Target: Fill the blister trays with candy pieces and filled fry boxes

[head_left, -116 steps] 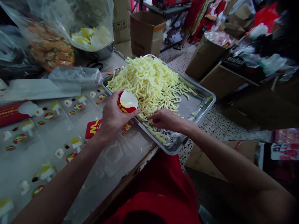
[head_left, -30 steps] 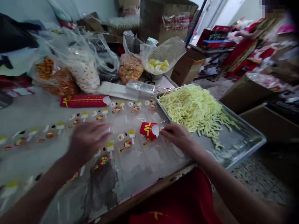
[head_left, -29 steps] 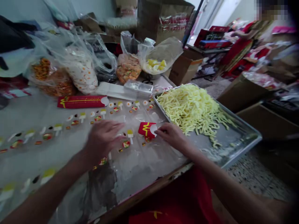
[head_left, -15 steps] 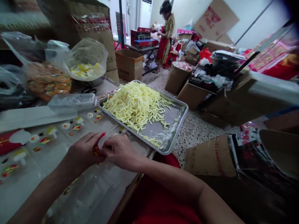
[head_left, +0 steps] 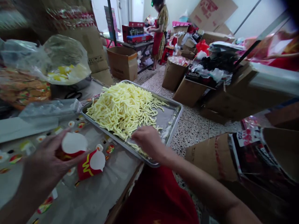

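My left hand (head_left: 44, 158) is curled around a red paper fries carton (head_left: 73, 151), its white inside facing up. Just right of it on the table (head_left: 109, 193) is a second fries carton (head_left: 90, 166), red with a yellow mark and touching or close to my thumb. My right hand (head_left: 149, 141) hangs over the near edge of a metal tray (head_left: 174, 124), fingers bent together beside the pale yellow fry-shaped sticks (head_left: 123, 105). Whatever those fingertips hold is hidden. The sticks form a heap on the tray's left side.
A clear bag with yellow and white pieces (head_left: 65, 73) and a bag of orange-brown pieces (head_left: 25, 88) stand at the left. Black scissors (head_left: 73, 95) lie behind the tray. Cardboard boxes (head_left: 207, 155) crowd the right. A person in a red apron (head_left: 158, 40) stands at the back.
My hands, together on a red item before, are now apart. The left has moved left with an upright carton; the right has moved to the tray. A second carton now shows between them.
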Motion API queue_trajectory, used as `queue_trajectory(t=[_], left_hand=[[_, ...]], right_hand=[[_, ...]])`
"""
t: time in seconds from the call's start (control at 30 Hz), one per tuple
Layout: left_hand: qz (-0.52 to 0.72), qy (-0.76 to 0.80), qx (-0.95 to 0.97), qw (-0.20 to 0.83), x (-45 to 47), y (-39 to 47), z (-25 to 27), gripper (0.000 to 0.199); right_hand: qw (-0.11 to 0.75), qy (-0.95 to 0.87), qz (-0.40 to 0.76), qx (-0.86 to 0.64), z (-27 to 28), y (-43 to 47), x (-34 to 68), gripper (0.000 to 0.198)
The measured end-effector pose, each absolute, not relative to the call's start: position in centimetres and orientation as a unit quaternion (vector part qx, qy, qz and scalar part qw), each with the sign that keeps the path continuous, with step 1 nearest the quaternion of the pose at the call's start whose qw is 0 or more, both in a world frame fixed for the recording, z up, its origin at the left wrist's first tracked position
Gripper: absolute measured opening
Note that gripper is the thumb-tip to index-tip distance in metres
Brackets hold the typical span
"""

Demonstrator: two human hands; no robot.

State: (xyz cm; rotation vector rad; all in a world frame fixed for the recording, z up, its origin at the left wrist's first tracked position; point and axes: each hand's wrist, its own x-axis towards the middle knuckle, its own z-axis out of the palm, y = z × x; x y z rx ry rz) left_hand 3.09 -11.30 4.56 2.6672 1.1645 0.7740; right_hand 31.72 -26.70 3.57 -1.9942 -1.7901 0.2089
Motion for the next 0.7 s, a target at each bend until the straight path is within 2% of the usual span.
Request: queue_trajectory(t=[0.13,0.2,0.27,0.33,0.5,0.6,0.7], left_hand=[[0.272,0.325,0.905,0.029,10.1,-14.3,4.4,0.087],[0.275,0.28,0.919,0.031,13.3,-15.3,4.7,0.089],[0.261,0.242,0.934,0.036,15.9,-15.8,5.0,0.089],[0.247,0.226,0.941,0.043,17.7,-16.0,5.0,0.089],[0.202,0.235,0.946,0.096,19.6,-16.5,3.5,0.089],[0.172,0.247,0.945,0.128,19.7,-16.9,2.7,0.087],[0.168,0.266,0.937,0.155,19.7,-17.1,2.5,0.085]], right_hand=[[0.25,-0.571,0.027,-0.782,2.4,-27.9,43.4,0.009],[0.222,-0.599,0.042,-0.768,1.1,-27.4,46.3,0.02],[0.191,-0.631,0.052,-0.75,0.0,-26.6,47.2,0.021],[0.155,-0.639,0.052,-0.751,-0.8,-25.9,46.8,0.012],[0.064,-0.579,0.038,-0.812,-1.0,-25.3,45.3,0.008],[0.09,-0.544,0.044,-0.833,-0.4,-25.7,45.3,0.009],[0.169,-0.531,0.038,-0.829,0.6,-26.8,45.5,0.008]])
